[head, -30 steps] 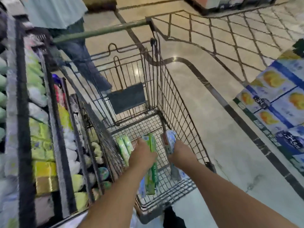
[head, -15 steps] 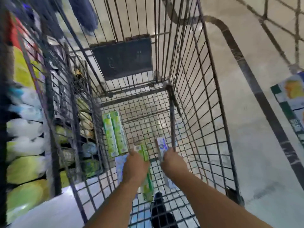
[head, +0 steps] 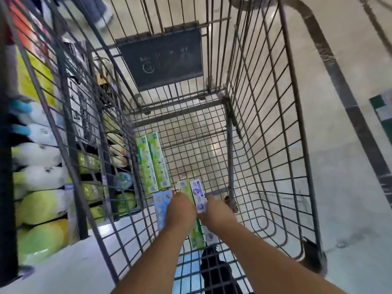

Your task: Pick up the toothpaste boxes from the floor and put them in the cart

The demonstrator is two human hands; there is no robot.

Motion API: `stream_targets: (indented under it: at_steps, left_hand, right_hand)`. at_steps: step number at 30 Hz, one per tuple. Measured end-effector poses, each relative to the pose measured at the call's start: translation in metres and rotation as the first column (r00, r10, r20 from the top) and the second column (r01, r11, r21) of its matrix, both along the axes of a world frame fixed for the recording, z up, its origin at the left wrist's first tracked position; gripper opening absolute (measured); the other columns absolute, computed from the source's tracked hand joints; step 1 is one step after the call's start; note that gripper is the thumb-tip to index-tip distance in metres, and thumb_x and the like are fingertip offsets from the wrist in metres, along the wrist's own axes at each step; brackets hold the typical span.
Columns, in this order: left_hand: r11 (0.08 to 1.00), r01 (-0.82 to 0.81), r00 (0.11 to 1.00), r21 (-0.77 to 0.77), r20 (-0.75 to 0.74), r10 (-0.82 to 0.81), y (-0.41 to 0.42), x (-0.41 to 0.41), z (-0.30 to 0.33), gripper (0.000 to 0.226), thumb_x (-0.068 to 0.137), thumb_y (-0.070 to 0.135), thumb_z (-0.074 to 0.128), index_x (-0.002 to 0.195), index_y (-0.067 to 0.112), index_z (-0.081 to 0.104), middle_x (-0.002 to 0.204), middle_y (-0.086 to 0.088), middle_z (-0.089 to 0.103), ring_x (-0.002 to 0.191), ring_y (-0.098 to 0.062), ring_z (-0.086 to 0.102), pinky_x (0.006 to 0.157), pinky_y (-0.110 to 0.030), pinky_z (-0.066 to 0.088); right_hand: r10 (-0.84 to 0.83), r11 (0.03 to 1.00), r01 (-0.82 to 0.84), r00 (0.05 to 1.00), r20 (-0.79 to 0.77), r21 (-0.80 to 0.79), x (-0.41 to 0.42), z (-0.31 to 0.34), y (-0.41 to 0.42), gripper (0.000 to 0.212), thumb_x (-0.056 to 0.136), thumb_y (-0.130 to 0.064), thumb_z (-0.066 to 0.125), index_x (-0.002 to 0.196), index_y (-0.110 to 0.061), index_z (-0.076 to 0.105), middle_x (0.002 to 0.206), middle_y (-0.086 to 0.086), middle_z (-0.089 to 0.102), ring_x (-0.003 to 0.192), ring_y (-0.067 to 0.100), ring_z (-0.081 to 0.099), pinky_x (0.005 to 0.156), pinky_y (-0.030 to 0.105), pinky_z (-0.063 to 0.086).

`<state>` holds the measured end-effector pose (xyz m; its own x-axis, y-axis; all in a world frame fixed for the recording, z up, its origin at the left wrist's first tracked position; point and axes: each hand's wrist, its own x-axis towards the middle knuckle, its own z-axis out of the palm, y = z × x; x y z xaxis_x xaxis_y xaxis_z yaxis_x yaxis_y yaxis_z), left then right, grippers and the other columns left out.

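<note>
Both forearms reaching down and forward into the wire cart (head: 273, 132), nearly parallel, wrists close together low over the mesh floor. Left hand (head: 180, 211) seen from the back, knuckles up, fingers curled under and gripping a green toothpaste box (head: 196, 234) that runs lengthwise beneath the palm, its ends showing ahead of and behind the hand. Right hand (head: 218, 213) just beside it, also back-up, curled round a white-and-blue toothpaste box (head: 199, 195) whose front end sticks out between the two hands; fingertips hidden. Touching the left side of the left hand, a pale blue box (head: 162, 205) lying flat on the mesh. Ahead and to the left of both hands, two more green boxes (head: 152, 162) lying side by side along the cart's left wall. Beyond the hands, a dark panel (head: 161, 58) on the far wire wall. Left of the cart, shelves of packaged goods (head: 40, 179).
</note>
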<state>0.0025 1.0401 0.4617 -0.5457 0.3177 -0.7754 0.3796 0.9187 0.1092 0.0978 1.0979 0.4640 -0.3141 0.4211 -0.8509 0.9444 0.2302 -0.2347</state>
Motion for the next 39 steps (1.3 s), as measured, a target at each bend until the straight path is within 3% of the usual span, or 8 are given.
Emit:
stream_targets:
  at_steps: [3,8,14,17,23,27,33,39]
  left_hand:
    - [1.000,0.011,1.000,0.025,0.017,-0.011,-0.005,0.002,0.018,0.013,0.090,0.015,0.056,0.099,0.006,0.054,0.100,-0.014,0.066,0.089,-0.031,0.064,0.061,-0.031,0.046]
    - [0.999,0.023,0.990,0.038,0.137,-0.028,-0.028,-0.005,0.076,0.060,0.095,0.033,0.052,0.146,0.009,0.030,0.117,-0.009,0.060,0.095,-0.025,0.061,0.068,-0.031,0.048]
    - [0.968,-0.169,0.969,0.185,0.213,0.128,-0.077,-0.036,0.176,0.046,0.098,0.038,0.052,0.136,0.012,0.047,0.135,-0.012,0.055,0.111,-0.026,0.060,0.090,-0.033,0.049]
    - [0.927,-0.250,0.958,0.280,0.208,0.195,-0.098,-0.038,0.217,0.037,0.093,0.043,0.058,0.119,0.017,0.060,0.122,-0.009,0.063,0.100,-0.022,0.063,0.088,-0.036,0.052]
    - [0.930,-0.104,0.994,0.354,0.081,0.080,-0.145,-0.038,0.294,0.034,0.095,0.045,0.055,0.109,0.014,0.051,0.096,-0.006,0.051,0.073,-0.017,0.048,0.070,-0.034,0.048]
    - [0.915,-0.081,0.995,0.395,-0.014,0.094,-0.211,-0.036,0.334,0.056,0.092,0.048,0.057,0.134,0.011,0.048,0.133,-0.008,0.051,0.111,-0.027,0.055,0.087,-0.034,0.047]
    - [0.919,-0.054,0.940,0.391,-0.290,0.179,-0.365,-0.021,0.374,0.066,0.089,0.055,0.053,0.140,0.015,0.042,0.136,-0.008,0.048,0.128,-0.031,0.044,0.102,-0.042,0.041]
    - [0.928,-0.158,0.829,0.337,-0.465,0.311,-0.551,0.015,0.399,0.065,0.087,0.060,0.049,0.137,0.019,0.044,0.135,-0.006,0.049,0.129,-0.030,0.044,0.102,-0.042,0.040]
  right_hand:
    - [-0.044,0.999,0.044,0.999,-0.005,-0.011,0.005,0.013,0.004,0.034,0.089,-0.024,0.061,0.119,-0.016,0.048,0.108,0.005,0.066,0.095,0.025,0.066,0.079,0.036,0.054]
    - [0.094,0.996,-0.094,0.996,-0.007,0.014,0.017,0.067,0.015,0.037,0.088,-0.028,0.058,0.123,-0.018,0.052,0.117,0.004,0.066,0.100,0.023,0.064,0.084,0.037,0.055]
    - [0.213,0.977,-0.210,0.974,-0.080,0.044,-0.007,0.168,0.019,0.032,0.095,-0.023,0.057,0.122,-0.006,0.054,0.116,0.013,0.062,0.101,0.027,0.064,0.090,0.040,0.055]
    - [0.344,0.933,-0.326,0.931,-0.119,0.151,-0.023,0.215,0.006,0.036,0.094,-0.027,0.058,0.125,-0.009,0.052,0.120,0.013,0.061,0.105,0.026,0.061,0.091,0.039,0.053]
    - [0.506,0.836,-0.429,0.844,-0.178,0.342,-0.035,0.288,-0.032,0.055,0.093,-0.038,0.061,0.138,-0.013,0.044,0.133,0.012,0.050,0.118,0.028,0.051,0.100,0.041,0.046]
    - [0.590,0.766,-0.468,0.785,-0.191,0.440,-0.030,0.328,-0.080,0.065,0.092,-0.044,0.061,0.146,-0.017,0.038,0.144,0.013,0.043,0.127,0.031,0.047,0.106,0.044,0.041]
    - [0.790,0.559,-0.613,0.599,-0.134,0.558,-0.022,0.379,-0.187,0.078,0.091,-0.052,0.058,0.154,-0.021,0.023,0.161,0.011,0.015,0.147,0.032,0.016,0.116,0.046,0.020]
    - [0.937,0.317,-0.680,0.334,-0.105,0.661,-0.033,0.417,-0.331,0.079,0.090,-0.051,0.059,0.153,-0.019,0.023,0.161,0.011,0.015,0.147,0.032,0.014,0.116,0.048,0.019]
